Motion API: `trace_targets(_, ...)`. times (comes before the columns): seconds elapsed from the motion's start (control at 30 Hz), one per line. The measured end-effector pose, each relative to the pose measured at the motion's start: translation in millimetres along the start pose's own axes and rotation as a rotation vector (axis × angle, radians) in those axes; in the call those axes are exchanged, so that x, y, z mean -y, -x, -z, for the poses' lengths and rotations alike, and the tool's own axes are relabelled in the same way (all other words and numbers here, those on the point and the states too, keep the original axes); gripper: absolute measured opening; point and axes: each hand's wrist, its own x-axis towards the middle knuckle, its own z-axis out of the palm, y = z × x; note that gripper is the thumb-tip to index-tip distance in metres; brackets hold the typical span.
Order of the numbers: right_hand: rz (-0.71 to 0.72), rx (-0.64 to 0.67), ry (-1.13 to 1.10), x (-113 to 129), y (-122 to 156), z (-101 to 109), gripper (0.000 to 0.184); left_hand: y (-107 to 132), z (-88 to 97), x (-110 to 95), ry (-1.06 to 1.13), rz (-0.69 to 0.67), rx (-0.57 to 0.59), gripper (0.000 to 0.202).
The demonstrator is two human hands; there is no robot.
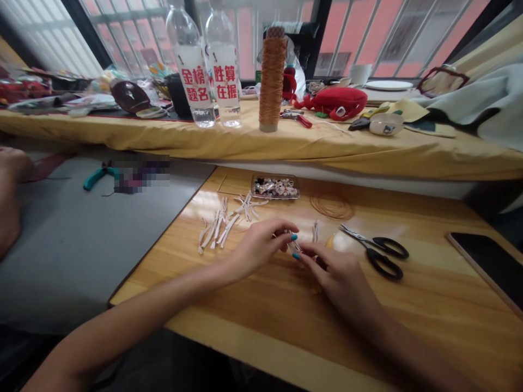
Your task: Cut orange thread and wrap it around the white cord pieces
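My left hand (261, 245) and my right hand (339, 269) meet over the wooden table, both with fingers pinched. Between their fingertips is a short piece of white cord (296, 248), partly hidden by the fingers. Several short white cords (231, 228) lie in a loose pile left of the hands. Another small cord bundle (315, 231) rests just beyond my right hand. Scissors with black handles (386, 264) lie spread to the right of it. Behind the hands stands a clear tray (277, 197) filled with small mixed beads.
A coil of thin orange-brown cord (332, 207) lies near the table's back. At far right is a phone (490, 261). On the grey table to the left are teal-handled pliers (93, 177) and another person's hand (12, 169). Two bottles (229, 81) and a brown thread spool (272, 81) stand on the ledge.
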Motion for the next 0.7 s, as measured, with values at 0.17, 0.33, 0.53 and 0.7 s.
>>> trace_targets(0.17,0.121,-0.042,0.184,-3,2,-6,0.022,0,-1.1,-2,0.121,0.056,0.019,0.011)
trace_targets(0.33,0.315,-0.18,0.512,-8,5,-11,0.028,0,-4.3,2,0.266,0.147,0.006,0.009)
trace_targets(0.53,0.446,-0.218,0.809,-8,7,-10,0.027,-5,-2.9,-2,0.462,0.338,0.041,0.008)
trace_targets(0.7,0.479,-0.304,0.884,-16,8,-7,0.024,-8,1.2,-7,0.573,0.429,0.072,0.007)
